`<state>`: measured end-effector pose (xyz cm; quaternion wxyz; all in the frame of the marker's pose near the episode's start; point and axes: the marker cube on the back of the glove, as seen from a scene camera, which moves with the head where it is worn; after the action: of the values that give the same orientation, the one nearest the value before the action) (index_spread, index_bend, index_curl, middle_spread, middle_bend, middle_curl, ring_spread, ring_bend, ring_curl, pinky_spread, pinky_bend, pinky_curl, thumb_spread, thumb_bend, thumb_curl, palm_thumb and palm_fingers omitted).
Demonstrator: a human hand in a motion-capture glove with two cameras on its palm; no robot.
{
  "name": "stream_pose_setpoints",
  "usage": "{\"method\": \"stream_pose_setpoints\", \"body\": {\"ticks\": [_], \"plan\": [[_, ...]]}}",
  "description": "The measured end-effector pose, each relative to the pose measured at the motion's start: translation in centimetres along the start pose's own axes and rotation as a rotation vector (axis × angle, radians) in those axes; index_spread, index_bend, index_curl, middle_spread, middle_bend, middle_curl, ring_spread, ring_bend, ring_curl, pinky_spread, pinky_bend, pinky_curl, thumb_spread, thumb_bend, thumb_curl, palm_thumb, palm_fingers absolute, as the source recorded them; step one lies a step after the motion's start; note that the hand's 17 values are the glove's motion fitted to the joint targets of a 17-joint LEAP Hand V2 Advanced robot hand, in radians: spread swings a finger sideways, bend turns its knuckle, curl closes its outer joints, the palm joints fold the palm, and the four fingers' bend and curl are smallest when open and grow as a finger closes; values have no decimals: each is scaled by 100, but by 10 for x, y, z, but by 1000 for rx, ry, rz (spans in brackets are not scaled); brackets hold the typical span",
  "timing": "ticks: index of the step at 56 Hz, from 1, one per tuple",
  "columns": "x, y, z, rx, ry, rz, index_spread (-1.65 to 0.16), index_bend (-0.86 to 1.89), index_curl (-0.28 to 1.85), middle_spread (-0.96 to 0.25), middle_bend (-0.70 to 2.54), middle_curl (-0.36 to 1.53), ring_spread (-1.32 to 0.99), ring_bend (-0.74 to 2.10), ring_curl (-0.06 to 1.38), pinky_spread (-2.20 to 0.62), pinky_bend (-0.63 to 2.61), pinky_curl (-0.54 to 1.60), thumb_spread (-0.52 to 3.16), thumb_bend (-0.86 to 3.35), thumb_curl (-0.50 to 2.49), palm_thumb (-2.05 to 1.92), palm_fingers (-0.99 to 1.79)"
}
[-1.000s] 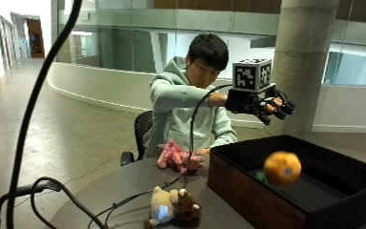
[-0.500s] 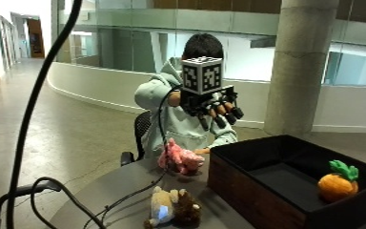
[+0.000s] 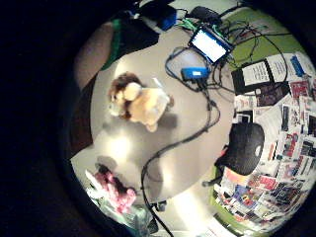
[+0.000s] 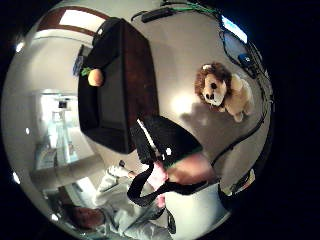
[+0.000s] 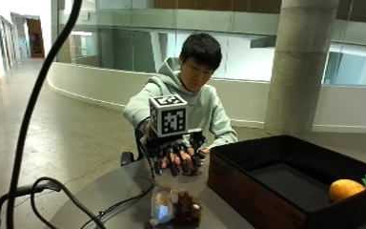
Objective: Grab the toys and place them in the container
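Since half a second ago the gloved right hand (image 5: 175,156) has come down from in front of the person's face to hang low over the table (image 5: 116,191), fingers spread and pointing downward, gripping nothing. It now hides the pink plush toy (image 3: 114,189) from the outside view; the little-finger palm view shows that toy lying at the table's edge near the person. The orange toy fruit (image 5: 343,189) with its green top lies in the right near corner of the dark container (image 5: 253,200), about where it lay before. A second ago it was still in mid-air above the box.

The lion plush (image 5: 178,211) lies on the table, nearer the camera than the hand and left of the container, well apart from the pink toy. A black cable (image 5: 116,206) runs across the tabletop beside it.

No writing can be read; the papers on the floor in the palm view are too small to make out.

The table is round and pale grey. Behind the person are a curved low wall, glass panels and a concrete column (image 5: 303,67).
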<state>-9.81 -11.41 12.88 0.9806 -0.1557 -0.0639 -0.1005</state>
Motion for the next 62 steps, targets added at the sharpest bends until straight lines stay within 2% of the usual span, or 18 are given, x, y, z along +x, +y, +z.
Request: {"method": "stream_pose_setpoints", "body": {"ticks": [16, 32, 41, 50, 62], "plan": [[16, -31, 75, -63, 48, 43, -24, 12, 28, -2, 17, 36, -8, 31, 32, 5, 77, 35, 126, -4, 24, -5, -10], [28, -47, 102, -29, 91, 68, -26, 17, 28, -4, 25, 39, -13, 42, 35, 4, 68, 32, 133, -1, 24, 0, 4], [31, -46, 109, 19, 59, 52, -29, 17, 30, -9, 28, 41, -22, 58, 38, 2, 64, 30, 137, 0, 25, 3, 30], [31, -48, 113, 70, 31, 41, -29, 12, 28, -16, 58, 51, -35, 88, 45, -9, 54, 27, 140, 2, 28, 11, 70], [33, -52, 117, 164, -18, 49, -25, 18, 30, -20, 87, 63, -39, 110, 53, -23, 42, 26, 141, 9, 34, 29, 98]]}}
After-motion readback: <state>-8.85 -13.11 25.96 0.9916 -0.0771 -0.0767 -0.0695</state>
